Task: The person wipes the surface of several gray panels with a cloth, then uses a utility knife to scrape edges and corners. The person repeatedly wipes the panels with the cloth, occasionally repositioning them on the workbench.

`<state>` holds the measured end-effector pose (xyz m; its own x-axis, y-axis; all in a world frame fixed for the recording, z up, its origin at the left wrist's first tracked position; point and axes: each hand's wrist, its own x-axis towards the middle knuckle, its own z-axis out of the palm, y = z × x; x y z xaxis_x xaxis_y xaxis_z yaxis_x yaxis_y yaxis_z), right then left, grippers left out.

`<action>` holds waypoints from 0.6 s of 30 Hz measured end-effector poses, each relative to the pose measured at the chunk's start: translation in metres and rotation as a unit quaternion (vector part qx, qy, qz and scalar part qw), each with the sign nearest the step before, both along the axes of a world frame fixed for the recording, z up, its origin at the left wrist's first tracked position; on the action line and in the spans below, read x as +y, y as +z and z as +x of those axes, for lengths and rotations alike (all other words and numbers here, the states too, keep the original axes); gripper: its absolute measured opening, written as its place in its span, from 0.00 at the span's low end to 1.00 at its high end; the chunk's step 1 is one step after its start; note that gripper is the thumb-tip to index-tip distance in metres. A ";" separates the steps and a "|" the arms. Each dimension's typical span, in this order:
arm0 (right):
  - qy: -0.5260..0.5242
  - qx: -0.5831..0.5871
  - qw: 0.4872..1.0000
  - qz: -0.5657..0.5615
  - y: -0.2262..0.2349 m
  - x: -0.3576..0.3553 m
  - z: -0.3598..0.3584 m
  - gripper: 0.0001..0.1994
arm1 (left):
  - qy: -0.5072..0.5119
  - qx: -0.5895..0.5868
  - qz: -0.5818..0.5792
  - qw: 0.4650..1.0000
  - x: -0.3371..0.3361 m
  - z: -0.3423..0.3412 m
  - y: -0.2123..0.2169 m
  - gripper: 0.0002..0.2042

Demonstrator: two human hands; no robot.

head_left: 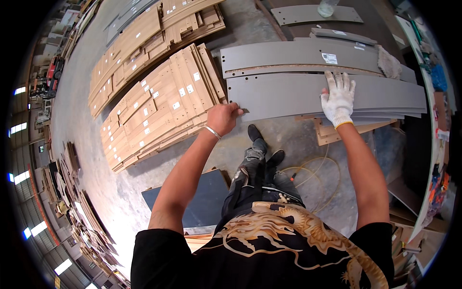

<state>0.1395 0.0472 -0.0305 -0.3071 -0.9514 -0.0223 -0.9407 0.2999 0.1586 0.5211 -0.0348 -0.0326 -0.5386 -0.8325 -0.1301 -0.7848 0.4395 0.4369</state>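
Note:
A long grey panel [284, 94] with small dark holes at its left end lies in front of me, on top of a stack of similar panels. My left hand [224, 118], bare and with a silver bracelet at its wrist, is closed on the near left corner of this panel. My right hand [340, 98] wears a white knitted glove. It lies flat on the panel right of the middle, fingers stretched out, gripping nothing. Just beyond is a second grey panel [288, 55] with a white label and a brownish strip along its near edge.
Stacks of wood-coloured boards [163, 101] with white labels stand to the left. A cloth [389, 62] lies on the panels at the right. On the floor are a yellow hose [339, 178] and a dark board [202, 200]. A cluttered shelf [423, 207] borders the right side.

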 end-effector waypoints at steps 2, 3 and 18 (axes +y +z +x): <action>-0.002 0.000 1.000 -0.001 -0.002 0.000 -0.002 0.34 | -0.024 0.012 -0.007 1.000 0.018 0.006 0.000 0.10; -0.004 0.001 1.000 0.000 -0.002 0.000 -0.003 0.34 | -0.022 0.016 -0.015 1.000 0.018 0.005 0.000 0.10; -0.003 -0.012 1.000 0.013 0.008 0.000 0.004 0.35 | 0.042 0.033 0.132 0.990 0.133 0.027 -0.029 0.11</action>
